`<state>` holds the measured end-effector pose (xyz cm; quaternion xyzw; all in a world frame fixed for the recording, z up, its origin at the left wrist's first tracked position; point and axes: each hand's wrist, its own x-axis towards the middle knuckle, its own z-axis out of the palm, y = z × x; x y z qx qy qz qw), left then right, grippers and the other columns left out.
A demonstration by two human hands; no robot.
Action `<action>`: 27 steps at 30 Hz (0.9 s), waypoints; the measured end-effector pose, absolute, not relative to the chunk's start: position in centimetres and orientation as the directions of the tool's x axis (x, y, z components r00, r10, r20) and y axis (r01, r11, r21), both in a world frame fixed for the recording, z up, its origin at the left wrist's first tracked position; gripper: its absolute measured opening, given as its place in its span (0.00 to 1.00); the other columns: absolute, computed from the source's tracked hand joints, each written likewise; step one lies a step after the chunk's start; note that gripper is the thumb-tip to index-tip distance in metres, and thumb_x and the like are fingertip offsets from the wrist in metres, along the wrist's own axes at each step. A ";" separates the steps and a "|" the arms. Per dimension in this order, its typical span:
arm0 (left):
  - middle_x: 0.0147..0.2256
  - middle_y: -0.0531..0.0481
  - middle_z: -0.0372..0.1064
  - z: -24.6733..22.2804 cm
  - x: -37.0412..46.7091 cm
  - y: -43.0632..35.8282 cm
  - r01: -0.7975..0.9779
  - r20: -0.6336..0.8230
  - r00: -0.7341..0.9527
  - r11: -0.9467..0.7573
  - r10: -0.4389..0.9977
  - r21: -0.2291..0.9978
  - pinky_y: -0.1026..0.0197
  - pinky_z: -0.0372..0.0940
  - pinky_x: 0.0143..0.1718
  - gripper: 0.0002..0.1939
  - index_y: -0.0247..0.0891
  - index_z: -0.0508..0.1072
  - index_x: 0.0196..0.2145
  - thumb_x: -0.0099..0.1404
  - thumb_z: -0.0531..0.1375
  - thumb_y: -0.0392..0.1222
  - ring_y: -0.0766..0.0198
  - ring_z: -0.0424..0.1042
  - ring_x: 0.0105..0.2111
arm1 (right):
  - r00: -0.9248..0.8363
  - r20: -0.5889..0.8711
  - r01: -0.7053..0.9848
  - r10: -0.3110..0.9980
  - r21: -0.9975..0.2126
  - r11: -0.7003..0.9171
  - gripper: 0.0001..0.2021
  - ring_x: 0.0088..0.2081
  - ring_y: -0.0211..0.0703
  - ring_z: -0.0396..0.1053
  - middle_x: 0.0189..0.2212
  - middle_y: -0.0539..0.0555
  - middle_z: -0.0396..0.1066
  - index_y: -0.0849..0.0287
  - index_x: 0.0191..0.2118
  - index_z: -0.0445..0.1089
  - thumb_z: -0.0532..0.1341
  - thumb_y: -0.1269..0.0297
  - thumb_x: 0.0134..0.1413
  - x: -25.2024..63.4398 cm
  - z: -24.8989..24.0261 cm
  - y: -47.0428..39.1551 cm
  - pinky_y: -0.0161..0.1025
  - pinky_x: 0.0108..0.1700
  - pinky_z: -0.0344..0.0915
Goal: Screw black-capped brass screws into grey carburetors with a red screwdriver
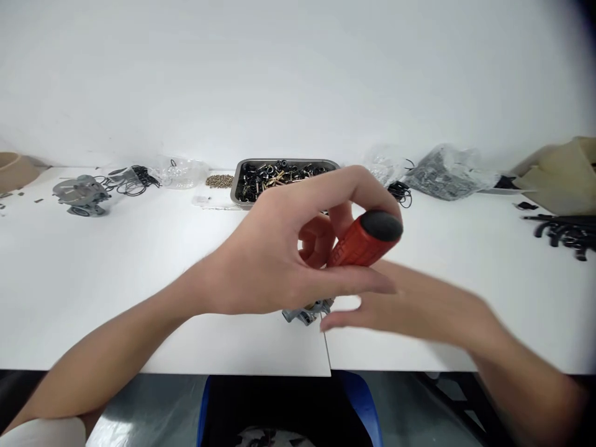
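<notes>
Fingers (372,186) of the left hand (261,261) curl round a red handle (356,245) with a black end, right of centre. The right hand (405,304) is behind it, thumb extended; its other fingers are hidden, so whether they grip cannot be told. Both hands partly cover a grey metal part (302,315) at lower centre. A tray (236,186) of small dark and brass pieces sits upper centre, a brass pile (219,180) just left. Bagged pieces (449,174) lie upper right. The white table (149,261) meets a white wall (298,74); a blue chair (367,403) shows at bottom.
</notes>
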<state>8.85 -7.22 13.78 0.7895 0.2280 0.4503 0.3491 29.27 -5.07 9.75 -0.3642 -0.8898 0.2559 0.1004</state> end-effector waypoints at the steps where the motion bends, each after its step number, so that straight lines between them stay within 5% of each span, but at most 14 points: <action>1: 0.35 0.51 0.68 13.7 8.9 -7.2 0.047 0.539 0.488 -0.637 0.686 0.769 0.64 0.65 0.22 0.13 0.37 0.70 0.38 0.57 0.69 0.36 0.69 0.67 0.28 | -0.774 -0.032 0.563 0.632 -0.490 0.666 0.29 0.40 0.49 0.73 0.46 0.53 0.71 0.49 0.55 0.69 0.70 0.50 0.47 28.6 8.4 -6.2 0.42 0.35 0.71; 7: 0.34 0.50 0.67 13.1 9.1 -7.0 -0.033 0.520 0.468 -0.575 0.714 0.818 0.63 0.68 0.24 0.16 0.37 0.69 0.38 0.54 0.71 0.36 0.67 0.68 0.29 | -0.597 0.085 0.731 0.797 -0.350 0.585 0.21 0.41 0.52 0.71 0.47 0.59 0.67 0.61 0.49 0.67 0.65 0.53 0.56 26.8 4.2 -9.0 0.42 0.33 0.67; 13: 0.39 0.46 0.74 13.2 8.4 -6.9 -0.086 0.574 0.537 -0.637 0.618 0.766 0.67 0.71 0.24 0.15 0.39 0.74 0.47 0.61 0.64 0.33 0.64 0.74 0.36 | -0.597 0.041 0.666 0.801 -0.531 0.524 0.12 0.34 0.43 0.70 0.38 0.53 0.69 0.59 0.41 0.69 0.66 0.61 0.53 26.6 4.5 -8.3 0.39 0.32 0.66; 19: 0.51 0.49 0.70 13.8 7.9 -7.3 -0.165 0.555 0.663 -0.625 0.502 0.763 0.70 0.72 0.29 0.30 0.43 0.70 0.55 0.61 0.51 0.19 0.65 0.74 0.43 | -0.582 -0.017 0.651 0.813 -0.608 0.454 0.18 0.36 0.42 0.71 0.34 0.49 0.70 0.54 0.49 0.68 0.66 0.61 0.52 26.7 4.9 -8.1 0.38 0.35 0.67; 24: 0.43 0.46 0.73 14.1 7.7 -7.3 -0.094 0.568 0.615 -0.664 0.547 0.742 0.65 0.72 0.27 0.16 0.40 0.73 0.48 0.63 0.58 0.28 0.65 0.73 0.36 | -0.593 0.024 0.629 0.805 -0.611 0.481 0.23 0.41 0.43 0.71 0.46 0.52 0.68 0.52 0.54 0.66 0.66 0.59 0.52 26.7 4.8 -8.1 0.38 0.39 0.68; 27: 0.36 0.46 0.71 13.8 8.1 -7.0 -0.058 0.614 0.537 -0.700 0.579 0.712 0.64 0.68 0.24 0.09 0.38 0.76 0.41 0.61 0.66 0.38 0.67 0.69 0.30 | -0.576 0.008 0.658 0.817 -0.589 0.469 0.21 0.41 0.44 0.70 0.44 0.52 0.68 0.54 0.51 0.67 0.66 0.58 0.51 26.6 5.0 -8.0 0.39 0.38 0.68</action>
